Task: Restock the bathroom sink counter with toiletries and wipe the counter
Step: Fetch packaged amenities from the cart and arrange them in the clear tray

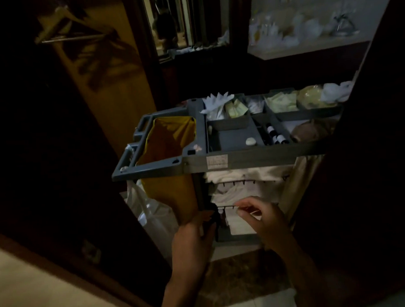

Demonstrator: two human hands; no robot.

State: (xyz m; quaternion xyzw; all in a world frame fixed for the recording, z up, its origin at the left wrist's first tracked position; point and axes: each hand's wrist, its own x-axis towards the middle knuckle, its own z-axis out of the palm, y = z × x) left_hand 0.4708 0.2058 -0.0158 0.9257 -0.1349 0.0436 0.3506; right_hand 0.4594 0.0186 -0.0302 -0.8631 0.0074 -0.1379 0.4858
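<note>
The cart (197, 164) is grey, with a yellow bag (166, 140) at its left end and white linens (243, 175) on its shelves. Pale green packets (235, 108) lie in the far compartments, and the small dark bottles (270, 129) carry white bands. The near floor (242, 276) is mottled brown.

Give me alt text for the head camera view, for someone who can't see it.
The left hand and right hand reach toward white linens on the lower shelves of a grey housekeeping cart in dim light. Its top compartments hold toiletries beside a yellow bag.
</note>
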